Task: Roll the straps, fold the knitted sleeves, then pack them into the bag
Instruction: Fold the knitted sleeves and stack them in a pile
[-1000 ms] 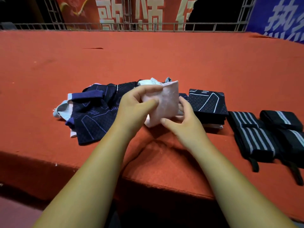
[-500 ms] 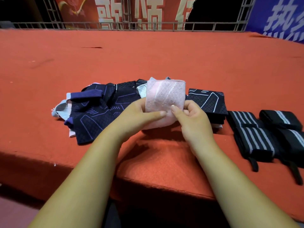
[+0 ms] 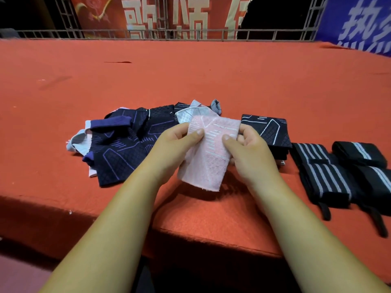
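While the left grip (image 3: 175, 142) and right grip (image 3: 249, 149) are pinching the pink sleeve (image 3: 208, 161) at its far corners, its long axis is hanging toward the person.

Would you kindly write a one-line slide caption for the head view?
Left hand and right hand hold a pink sleeve over the red table, navy sleeves left, rolled straps right.

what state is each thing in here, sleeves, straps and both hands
pink sleeve: unfolded, held up flat by its upper edge
left hand: pinches the sleeve's upper left edge
right hand: pinches the sleeve's upper right edge
navy sleeve pile: loose and crumpled on the table
navy sleeve stack: folded, lying flat
black striped straps: bundled side by side, thin tails trailing
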